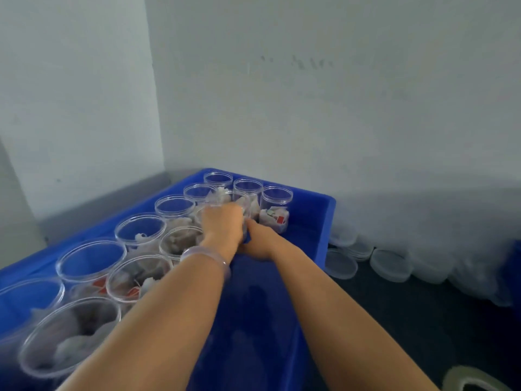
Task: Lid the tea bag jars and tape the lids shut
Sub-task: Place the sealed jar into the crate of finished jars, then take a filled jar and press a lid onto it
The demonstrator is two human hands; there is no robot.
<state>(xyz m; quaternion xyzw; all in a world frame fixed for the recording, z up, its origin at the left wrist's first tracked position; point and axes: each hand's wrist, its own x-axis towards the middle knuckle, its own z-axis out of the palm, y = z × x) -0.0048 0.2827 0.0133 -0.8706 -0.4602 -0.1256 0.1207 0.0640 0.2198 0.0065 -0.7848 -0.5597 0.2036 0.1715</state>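
Tape is seen as a roll at the near right, on the dark surface beside the blue crate. Open jars holding tea bags are stood in two rows along the crate's left side, from its near edge to its far corner. Both arms are stretched toward the far end. The left hand, with a clear bangle worn at the wrist, is clenched over the mouth of a jar there. The right hand is laid against that jar's lower side; its fingers are hidden, so its grip cannot be told. Loose lids are stacked outside the crate's right edge, against the wall.
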